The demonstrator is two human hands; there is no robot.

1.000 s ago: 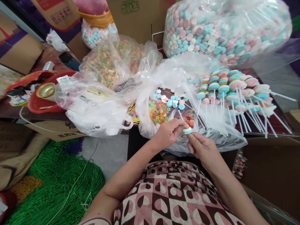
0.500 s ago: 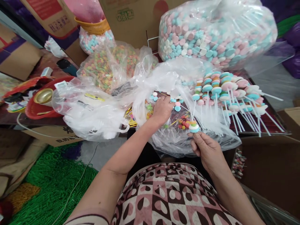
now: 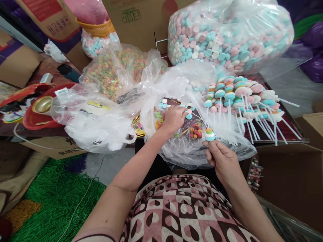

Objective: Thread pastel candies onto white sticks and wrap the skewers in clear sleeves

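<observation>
My right hand (image 3: pixel 223 158) pinches the lower end of a candy skewer (image 3: pixel 210 134); a blue and a white marshmallow with gummy rings show stacked above the fingertips. My left hand (image 3: pixel 174 118) reaches into the loose marshmallows (image 3: pixel 189 115) on the table, fingers curled down. What its fingertips hold is hidden. Close to it lie red and orange gummy rings (image 3: pixel 196 130) and green gummy rings (image 3: pixel 158 116), on and around clear plastic. To the right, several finished marshmallow skewers (image 3: pixel 229 89) are piled with their white sticks pointing toward me.
Behind stands a large clear bag of marshmallows (image 3: pixel 227 37). Left of it sits a bag of gummy rings (image 3: pixel 108 72). A white plastic bag (image 3: pixel 98 124), a red basin (image 3: pixel 31 117) and a gold bowl (image 3: pixel 42 104) are on the left. An open cardboard box (image 3: pixel 290 168) stands low right.
The view has shifted slightly. My right hand still holds the skewer, now a little more upright. My left hand stays among the loose marshmallows, with its fingers slightly shifted.
</observation>
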